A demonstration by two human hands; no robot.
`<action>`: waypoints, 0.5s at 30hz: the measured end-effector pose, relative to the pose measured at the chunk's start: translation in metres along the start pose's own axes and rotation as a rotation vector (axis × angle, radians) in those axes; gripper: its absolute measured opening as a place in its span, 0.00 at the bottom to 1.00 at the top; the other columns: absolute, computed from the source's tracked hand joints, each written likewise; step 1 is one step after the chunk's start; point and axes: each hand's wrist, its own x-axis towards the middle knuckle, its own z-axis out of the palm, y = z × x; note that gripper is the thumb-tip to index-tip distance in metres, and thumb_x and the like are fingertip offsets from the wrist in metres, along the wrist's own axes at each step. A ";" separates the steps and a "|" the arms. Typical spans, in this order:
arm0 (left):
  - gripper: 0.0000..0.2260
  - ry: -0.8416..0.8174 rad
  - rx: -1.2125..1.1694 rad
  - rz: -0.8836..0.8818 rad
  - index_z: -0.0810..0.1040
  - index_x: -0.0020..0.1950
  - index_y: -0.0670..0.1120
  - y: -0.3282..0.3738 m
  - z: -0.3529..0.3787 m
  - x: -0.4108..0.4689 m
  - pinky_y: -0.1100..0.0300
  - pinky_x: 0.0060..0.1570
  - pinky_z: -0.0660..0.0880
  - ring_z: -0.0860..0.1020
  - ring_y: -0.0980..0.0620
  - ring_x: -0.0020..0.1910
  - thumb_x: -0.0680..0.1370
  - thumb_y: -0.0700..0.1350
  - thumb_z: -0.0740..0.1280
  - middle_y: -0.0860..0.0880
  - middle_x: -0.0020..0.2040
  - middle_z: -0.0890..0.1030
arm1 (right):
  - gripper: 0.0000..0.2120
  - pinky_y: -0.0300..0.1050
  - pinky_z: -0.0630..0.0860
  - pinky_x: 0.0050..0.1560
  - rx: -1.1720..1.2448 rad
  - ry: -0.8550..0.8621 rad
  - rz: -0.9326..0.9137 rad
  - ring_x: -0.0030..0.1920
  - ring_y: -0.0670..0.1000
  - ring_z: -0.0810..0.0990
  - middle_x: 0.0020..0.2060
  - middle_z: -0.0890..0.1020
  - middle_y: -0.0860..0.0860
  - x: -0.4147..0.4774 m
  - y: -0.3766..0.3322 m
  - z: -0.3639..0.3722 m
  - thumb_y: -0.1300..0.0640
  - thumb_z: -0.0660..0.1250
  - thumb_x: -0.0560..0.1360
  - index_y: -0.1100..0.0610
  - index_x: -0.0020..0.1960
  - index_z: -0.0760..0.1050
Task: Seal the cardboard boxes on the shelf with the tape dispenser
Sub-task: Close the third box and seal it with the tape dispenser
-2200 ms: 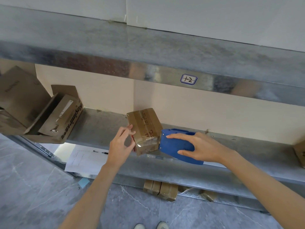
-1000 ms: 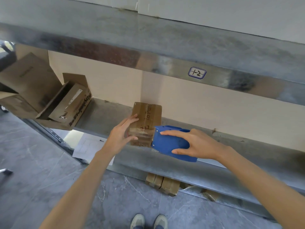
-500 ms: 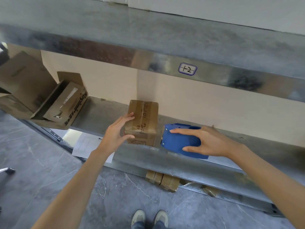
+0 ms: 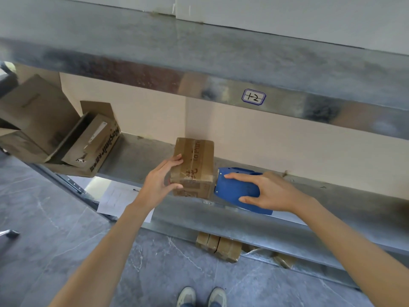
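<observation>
Left hand (image 4: 158, 185) fingers (image 4: 174, 161) and thumb curled on left side of small taped box (image 4: 194, 167), near edge of shelf (image 4: 137, 160). Right hand (image 4: 270, 192) fingers (image 4: 238, 176) wrapped over blue tape dispenser (image 4: 234, 189), nose touching box right side. Open cartons (image 4: 66, 138) far left.

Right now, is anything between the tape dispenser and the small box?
Nothing visible. The dispenser, held by the right hand, sits right beside the box on the shelf; the left hand grips the box's opposite, left side.
</observation>
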 end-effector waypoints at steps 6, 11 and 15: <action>0.33 0.014 -0.032 0.005 0.73 0.71 0.50 0.002 0.001 -0.001 0.54 0.73 0.68 0.69 0.61 0.72 0.68 0.42 0.80 0.56 0.72 0.72 | 0.30 0.36 0.60 0.28 -0.112 0.022 0.000 0.27 0.46 0.67 0.24 0.69 0.47 0.009 -0.012 0.001 0.43 0.65 0.78 0.29 0.74 0.55; 0.32 0.037 -0.058 0.000 0.74 0.70 0.47 0.001 0.005 -0.001 0.49 0.70 0.71 0.70 0.59 0.72 0.68 0.41 0.79 0.54 0.72 0.73 | 0.30 0.40 0.62 0.33 -0.209 0.076 0.031 0.29 0.45 0.65 0.26 0.68 0.45 0.011 -0.026 0.003 0.43 0.63 0.79 0.30 0.75 0.52; 0.32 0.046 -0.066 0.007 0.74 0.70 0.45 0.000 0.006 -0.001 0.50 0.71 0.70 0.70 0.58 0.72 0.68 0.41 0.79 0.52 0.71 0.73 | 0.30 0.43 0.67 0.36 -0.260 0.088 0.051 0.29 0.43 0.63 0.27 0.67 0.44 0.011 -0.035 0.003 0.44 0.62 0.79 0.32 0.76 0.53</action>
